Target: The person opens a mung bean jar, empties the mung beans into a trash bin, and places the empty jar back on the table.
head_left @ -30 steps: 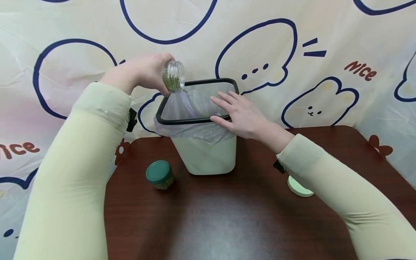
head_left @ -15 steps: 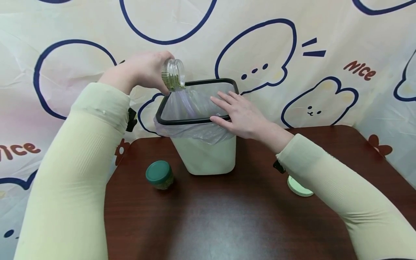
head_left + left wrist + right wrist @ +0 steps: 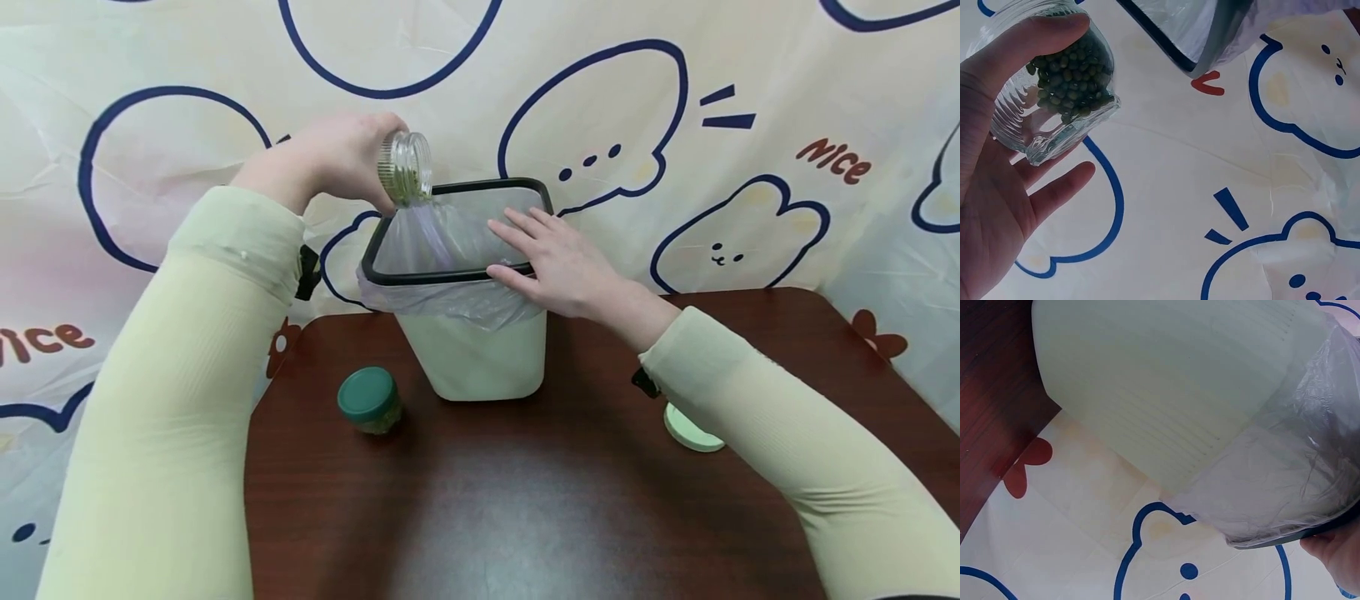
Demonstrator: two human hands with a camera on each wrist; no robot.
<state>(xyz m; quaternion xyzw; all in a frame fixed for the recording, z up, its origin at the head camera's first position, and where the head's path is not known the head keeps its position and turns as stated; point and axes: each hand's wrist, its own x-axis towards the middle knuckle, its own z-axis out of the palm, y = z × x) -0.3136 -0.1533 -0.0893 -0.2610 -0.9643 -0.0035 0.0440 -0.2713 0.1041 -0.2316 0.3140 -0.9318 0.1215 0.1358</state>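
Note:
My left hand point(image 3: 337, 158) grips a clear ribbed glass jar point(image 3: 405, 169), tipped on its side with its mouth toward the bin. Green beans that look like mung beans point(image 3: 1069, 81) lie inside the jar in the left wrist view, and some reach its lip. Below and to the right stands a pale green waste bin point(image 3: 480, 358) with a black rim and a thin plastic liner point(image 3: 465, 225). My right hand point(image 3: 566, 267) rests at the bin's right front rim, fingers extended over the opening. In the right wrist view only part of that hand point(image 3: 1340, 556) shows beside the rim.
A small jar with a dark green lid point(image 3: 367, 396) stands on the brown table point(image 3: 480, 500), left of the bin. A pale green round lid point(image 3: 692, 429) lies at the right, partly hidden by my right sleeve. A patterned cloth point(image 3: 592, 100) hangs behind the table.

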